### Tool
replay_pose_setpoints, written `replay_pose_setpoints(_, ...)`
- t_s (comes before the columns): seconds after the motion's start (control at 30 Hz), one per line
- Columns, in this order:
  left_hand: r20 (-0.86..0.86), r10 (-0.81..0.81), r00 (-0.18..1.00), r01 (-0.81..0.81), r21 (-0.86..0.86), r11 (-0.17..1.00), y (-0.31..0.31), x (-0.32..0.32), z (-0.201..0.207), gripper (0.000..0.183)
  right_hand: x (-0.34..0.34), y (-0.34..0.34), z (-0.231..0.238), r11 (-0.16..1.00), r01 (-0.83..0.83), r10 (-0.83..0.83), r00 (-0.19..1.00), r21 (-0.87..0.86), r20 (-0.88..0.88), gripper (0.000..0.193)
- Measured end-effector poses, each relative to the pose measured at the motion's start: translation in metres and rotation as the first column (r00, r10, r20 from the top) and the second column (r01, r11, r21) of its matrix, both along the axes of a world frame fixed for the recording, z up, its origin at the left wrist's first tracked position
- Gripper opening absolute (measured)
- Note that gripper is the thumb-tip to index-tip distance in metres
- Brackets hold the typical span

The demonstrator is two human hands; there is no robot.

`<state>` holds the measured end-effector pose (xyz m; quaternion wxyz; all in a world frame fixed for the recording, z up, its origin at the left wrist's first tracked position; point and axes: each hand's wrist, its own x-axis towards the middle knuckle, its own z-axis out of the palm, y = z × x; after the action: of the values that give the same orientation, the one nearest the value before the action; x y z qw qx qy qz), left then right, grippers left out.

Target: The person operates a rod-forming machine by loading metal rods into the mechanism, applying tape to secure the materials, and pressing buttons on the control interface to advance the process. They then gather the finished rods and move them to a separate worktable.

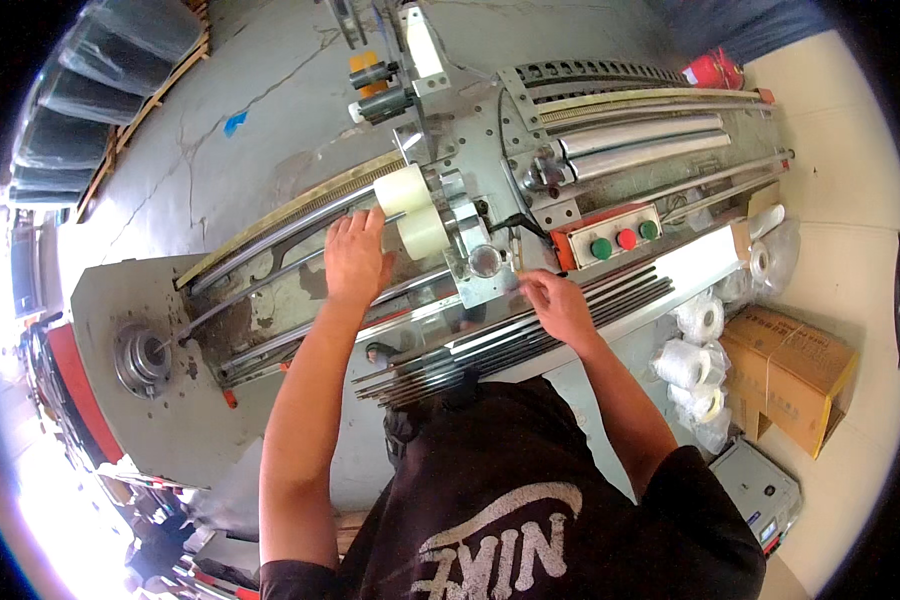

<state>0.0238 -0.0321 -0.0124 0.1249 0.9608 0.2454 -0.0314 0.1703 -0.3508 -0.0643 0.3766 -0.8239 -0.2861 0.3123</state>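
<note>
Threading stage: left hand (pixel 355 262) rests open against the tape rolls (pixel 410 212), right hand (pixel 560 305) pinches at the rails (pixel 510 335); next probably needs steady tension.

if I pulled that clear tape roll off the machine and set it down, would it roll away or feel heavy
The tape roll is round and wide, so on its side it would probably roll; on a flat end it should sit steady. It looks thickly wound, so likely fairly heavy for its size. The left hand rests beside it.

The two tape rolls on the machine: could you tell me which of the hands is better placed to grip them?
Left. The left hand already rests beside the tape rolls, fingers reaching them. The right hand is farther off, on the metal strips.
</note>
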Motion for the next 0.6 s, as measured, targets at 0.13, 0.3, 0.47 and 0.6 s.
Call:
replay_pose_setpoints(0.13,-0.007,0.018,1.0,-0.018,0.021,1.0,0.003,0.003,0.001,0.062,0.024,0.029,-0.029,0.963,-0.266,0.238,0.914,0.042,0.328,0.052)
replay_pose_setpoints(0.3,0.007,-0.015,1.0,0.014,0.039,0.999,0.003,0.003,-0.006,0.063,0.042,0.04,-0.067,0.906,-0.421,0.371,0.749,-0.037,0.549,0.045)
replay_pose_setpoints(0.47,-0.05,-0.035,0.998,0.03,-0.105,0.994,0.013,-0.002,-0.001,0.064,0.044,0.043,-0.069,0.89,-0.436,0.434,0.723,-0.132,0.538,0.035)
replay_pose_setpoints(0.6,0.094,0.13,0.987,-0.081,-0.41,0.909,0.019,0.004,0.01,0.072,0.047,0.042,-0.071,0.88,-0.454,0.44,0.662,-0.143,0.607,0.032)
